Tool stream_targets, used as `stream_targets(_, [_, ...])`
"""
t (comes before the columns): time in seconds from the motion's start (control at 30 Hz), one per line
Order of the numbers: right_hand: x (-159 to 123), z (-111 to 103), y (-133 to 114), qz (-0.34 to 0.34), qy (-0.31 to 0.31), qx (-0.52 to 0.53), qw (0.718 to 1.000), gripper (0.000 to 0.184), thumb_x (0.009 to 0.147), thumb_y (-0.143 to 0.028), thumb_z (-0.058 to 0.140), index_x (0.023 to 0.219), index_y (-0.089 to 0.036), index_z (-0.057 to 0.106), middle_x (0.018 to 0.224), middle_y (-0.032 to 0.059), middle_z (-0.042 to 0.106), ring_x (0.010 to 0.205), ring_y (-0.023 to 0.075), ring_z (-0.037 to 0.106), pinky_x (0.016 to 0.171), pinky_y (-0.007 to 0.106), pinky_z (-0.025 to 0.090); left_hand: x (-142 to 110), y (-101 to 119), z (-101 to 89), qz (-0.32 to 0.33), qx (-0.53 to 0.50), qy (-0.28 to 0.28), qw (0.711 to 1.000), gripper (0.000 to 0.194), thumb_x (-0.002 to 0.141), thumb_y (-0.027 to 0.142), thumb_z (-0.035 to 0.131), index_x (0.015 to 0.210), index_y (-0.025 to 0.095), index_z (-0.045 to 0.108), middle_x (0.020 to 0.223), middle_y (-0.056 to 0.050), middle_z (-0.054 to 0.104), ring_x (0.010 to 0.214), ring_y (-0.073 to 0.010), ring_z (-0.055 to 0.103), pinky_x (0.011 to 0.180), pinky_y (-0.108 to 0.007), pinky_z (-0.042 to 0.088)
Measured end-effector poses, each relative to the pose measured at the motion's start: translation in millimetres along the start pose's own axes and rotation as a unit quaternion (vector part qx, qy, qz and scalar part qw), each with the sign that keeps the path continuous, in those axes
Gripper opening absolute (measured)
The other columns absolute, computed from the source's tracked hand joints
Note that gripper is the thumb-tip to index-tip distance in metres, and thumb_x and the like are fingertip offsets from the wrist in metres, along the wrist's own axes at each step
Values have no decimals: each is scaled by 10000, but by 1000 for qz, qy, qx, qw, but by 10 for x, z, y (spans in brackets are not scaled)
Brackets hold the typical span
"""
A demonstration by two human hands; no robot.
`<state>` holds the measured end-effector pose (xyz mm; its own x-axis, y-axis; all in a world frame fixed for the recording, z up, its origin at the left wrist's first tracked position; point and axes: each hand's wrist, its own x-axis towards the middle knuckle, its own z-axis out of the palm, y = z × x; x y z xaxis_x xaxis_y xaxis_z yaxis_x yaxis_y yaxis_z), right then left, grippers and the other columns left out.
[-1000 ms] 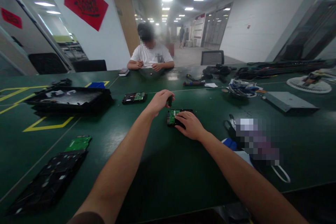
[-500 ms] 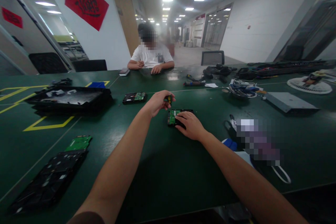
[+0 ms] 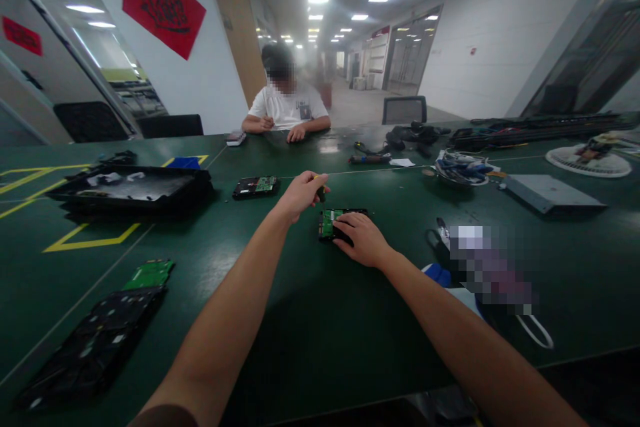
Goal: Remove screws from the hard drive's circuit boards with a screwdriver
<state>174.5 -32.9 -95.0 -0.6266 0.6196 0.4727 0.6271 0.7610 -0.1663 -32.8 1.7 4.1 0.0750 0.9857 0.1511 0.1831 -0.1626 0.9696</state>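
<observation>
A hard drive [image 3: 327, 221] with a green circuit board lies flat on the dark green table, board side up. My right hand [image 3: 365, 239] grips it from the right, fingers across its top and thumb by the near edge, covering much of it. Just above the drive's left part, my left hand [image 3: 301, 197] is closed around the yellow and black handle of a small screwdriver [image 3: 321, 193]. The screwdriver points down at the board; whether its tip sits in a screw is too small to tell.
A second hard drive [image 3: 255, 187] lies to the left, beyond it a black tray-like casing [image 3: 130, 187]. Black drives with a green board [image 3: 150, 274] lie near left. Right are a metal box [image 3: 553, 192], bundled cables [image 3: 460, 168] and a blurred pouch. Opposite sits a person [image 3: 287, 107].
My left hand has tilted the screwdriver more upright, its handle now pointing down to the board, and the fingers have closed round it. My right hand and the drive stay put.
</observation>
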Motion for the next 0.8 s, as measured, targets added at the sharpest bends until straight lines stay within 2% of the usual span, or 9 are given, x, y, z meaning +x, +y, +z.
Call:
stream_targets(0.1, [-1,-2,1,0,-3,-3,1000,416,949,-392,598,1323,-211,616,1299,134,609,1238,298,537,1104,547,391,13,-22,1,22,-1,-20,1000,325,866,495,609,832,177,667,857,-82,711,604,-128,540,505,-243,388])
stream_targets(0.3, [-5,3,-3,3,-1,-10,1000,419,955,-395,592,1328,-204,611,1310,133,602,1248,291,530,1118,540,376,9,-23,-30,50,14,-24,998,320,866,458,578,876,179,734,942,-82,691,813,-172,611,544,-233,415])
stream_targets(0.43, [-5,3,-5,1,-2,-9,1000,418,957,-394,588,1331,-210,607,1311,129,606,1250,292,529,1120,547,373,-18,16,-28,34,-17,-48,998,285,852,408,593,963,181,724,963,-96,709,824,-174,631,540,-226,419])
stream_targets(0.6, [-4,1,0,3,-3,-16,1000,411,959,-398,582,1321,-205,612,1318,128,603,1252,296,529,1127,549,369,-22,-1,39,-7,-115,-75,991,258,831,393,612,952,172,669,962,-122,731,857,-199,665,548,-240,441])
stream_targets(0.7, [-5,1,2,1,-3,-16,1000,410,956,-391,588,1317,-200,615,1316,130,605,1248,297,530,1122,547,375,3,-44,88,-37,-180,-69,980,252,801,372,623,948,168,617,939,-124,733,824,-208,685,537,-251,453])
stream_targets(0.8, [-5,7,2,0,0,-15,1000,407,955,-385,589,1315,-198,616,1308,130,608,1244,296,532,1116,544,381,23,-70,113,-36,-192,-52,979,236,785,351,613,929,166,585,898,-114,725,783,-212,691,526,-260,466])
